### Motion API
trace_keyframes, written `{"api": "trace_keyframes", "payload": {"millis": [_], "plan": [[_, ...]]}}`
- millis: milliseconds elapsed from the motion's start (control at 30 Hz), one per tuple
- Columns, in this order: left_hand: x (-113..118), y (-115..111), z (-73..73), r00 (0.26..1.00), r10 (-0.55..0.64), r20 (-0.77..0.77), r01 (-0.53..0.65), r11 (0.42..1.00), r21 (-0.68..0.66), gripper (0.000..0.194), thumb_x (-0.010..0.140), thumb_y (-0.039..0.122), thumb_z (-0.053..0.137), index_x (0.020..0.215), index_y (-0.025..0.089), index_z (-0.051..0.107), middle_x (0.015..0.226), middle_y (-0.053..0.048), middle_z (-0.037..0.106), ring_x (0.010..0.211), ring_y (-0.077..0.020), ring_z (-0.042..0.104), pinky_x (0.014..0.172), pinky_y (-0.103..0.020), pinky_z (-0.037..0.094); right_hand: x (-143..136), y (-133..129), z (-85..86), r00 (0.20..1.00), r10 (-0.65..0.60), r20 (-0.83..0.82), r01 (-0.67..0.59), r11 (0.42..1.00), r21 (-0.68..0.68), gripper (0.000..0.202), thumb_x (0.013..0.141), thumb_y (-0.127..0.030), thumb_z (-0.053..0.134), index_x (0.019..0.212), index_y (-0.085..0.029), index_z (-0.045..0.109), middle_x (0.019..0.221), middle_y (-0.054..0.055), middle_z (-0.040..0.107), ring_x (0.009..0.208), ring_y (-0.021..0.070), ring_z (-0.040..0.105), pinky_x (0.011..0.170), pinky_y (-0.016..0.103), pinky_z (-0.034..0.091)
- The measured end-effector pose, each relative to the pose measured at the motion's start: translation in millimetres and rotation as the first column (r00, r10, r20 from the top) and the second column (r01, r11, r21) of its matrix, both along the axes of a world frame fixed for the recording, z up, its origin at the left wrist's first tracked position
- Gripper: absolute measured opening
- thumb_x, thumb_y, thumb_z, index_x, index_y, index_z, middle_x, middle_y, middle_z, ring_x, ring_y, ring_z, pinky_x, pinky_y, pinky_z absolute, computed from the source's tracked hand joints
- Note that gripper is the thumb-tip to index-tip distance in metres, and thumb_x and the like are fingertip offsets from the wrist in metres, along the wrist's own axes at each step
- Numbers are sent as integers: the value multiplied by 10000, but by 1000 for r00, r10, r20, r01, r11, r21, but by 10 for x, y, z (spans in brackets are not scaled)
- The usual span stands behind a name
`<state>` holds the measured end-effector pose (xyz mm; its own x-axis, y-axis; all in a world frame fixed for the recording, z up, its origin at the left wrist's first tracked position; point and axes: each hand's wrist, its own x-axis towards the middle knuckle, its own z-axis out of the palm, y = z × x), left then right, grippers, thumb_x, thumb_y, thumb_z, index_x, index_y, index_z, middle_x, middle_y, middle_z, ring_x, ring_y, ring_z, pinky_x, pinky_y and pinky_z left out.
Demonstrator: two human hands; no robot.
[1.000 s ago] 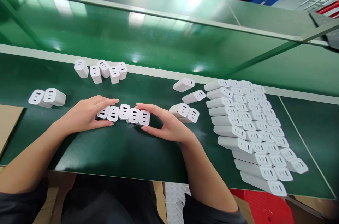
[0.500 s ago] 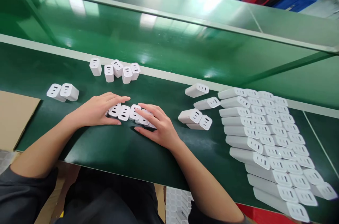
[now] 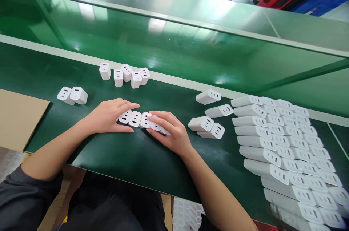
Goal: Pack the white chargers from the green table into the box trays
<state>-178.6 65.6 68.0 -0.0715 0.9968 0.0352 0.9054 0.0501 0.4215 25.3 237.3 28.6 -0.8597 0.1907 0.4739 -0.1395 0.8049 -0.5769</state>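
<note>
A short row of white USB chargers stands on the green worktop in front of me, their port faces up. My left hand grips the row's left end between thumb and fingers. Around the right end, my right hand is closed, its fingers covering part of the chargers there. Further back, several upright chargers form a loose group. Two more chargers lean together beyond my left hand.
To the right, a large block of chargers lies in rows. Between it and my right hand are a few loose chargers. A cardboard sheet covers the left corner. A raised green panel with a pale strip borders the back.
The chargers under my right hand have moved into line with the others in the row; before, they sat slightly nearer to me. The whole view has shifted a little.
</note>
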Motion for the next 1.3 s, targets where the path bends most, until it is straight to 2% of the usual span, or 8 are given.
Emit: {"api": "trace_keyframes", "payload": {"millis": [133,300,467,633,800,1000,1167,1300], "plan": [[17,-5,43,997,66,-39,-65,998,8,669,806,658,661,1296,224,522,1265,-87,617,1078,-249,619,702,-293,481,15,50,-1,1000,-21,18,21,1000,-4,310,915,-279,658,1222,-322,666,1195,67,689,1043,247,666,899,428,576],[-40,-36,79,997,54,-51,-56,998,-34,616,819,631,659,1268,233,520,1241,-77,621,1071,-243,623,707,-288,464,50,131,49,1000,-25,-5,26,998,50,514,881,-347,699,1373,-310,553,1290,101,642,1136,299,638,937,492,559],[-161,-85,134,999,27,-25,-31,988,-148,651,805,582,704,1319,262,467,1287,-49,588,1125,-235,600,757,-287,458,79,25,120,994,-35,-107,64,957,283,596,856,-296,731,1408,-305,505,1252,95,682,1167,324,633,1001,538,500],[-201,-109,193,998,51,35,-44,982,-182,568,793,539,730,1227,254,499,1228,-24,596,1090,-216,594,743,-276,440,91,-190,135,994,104,23,-103,878,467,546,916,-320,664,1429,-272,483,1294,56,680,1217,284,619,1136,520,384],[-175,-104,206,996,61,71,-47,982,-182,532,780,519,748,1160,233,511,1159,-29,603,998,-207,601,706,-272,423,83,-226,133,993,105,53,-118,858,500,558,936,-319,638,1458,-233,457,1307,53,674,1233,275,608,1178,502,339],[-168,-103,199,992,90,93,-74,984,-161,523,777,490,756,1147,228,495,1148,-34,590,988,-205,590,730,-276,422,84,-247,155,995,83,54,-99,834,543,474,936,-308,643,1377,-162,548,1329,69,660,1255,262,586,1239,467,249],[-142,-77,185,988,114,105,-95,981,-167,448,802,478,733,1093,222,508,1106,-19,585,969,-187,579,716,-265,413,87,-287,160,995,87,55,-103,845,525,404,957,-305,621,1326,-144,595,1331,56,660,1280,238,562,1248,447,238],[-153,-93,197,992,106,71,-91,979,-180,480,803,506,729,1128,230,509,1154,-26,577,1033,-203,573,708,-265,410,86,-288,163,993,97,61,-114,848,517,398,962,-299,615,1323,-134,602,1339,60,654,1285,233,553,1246,440,242]]}}
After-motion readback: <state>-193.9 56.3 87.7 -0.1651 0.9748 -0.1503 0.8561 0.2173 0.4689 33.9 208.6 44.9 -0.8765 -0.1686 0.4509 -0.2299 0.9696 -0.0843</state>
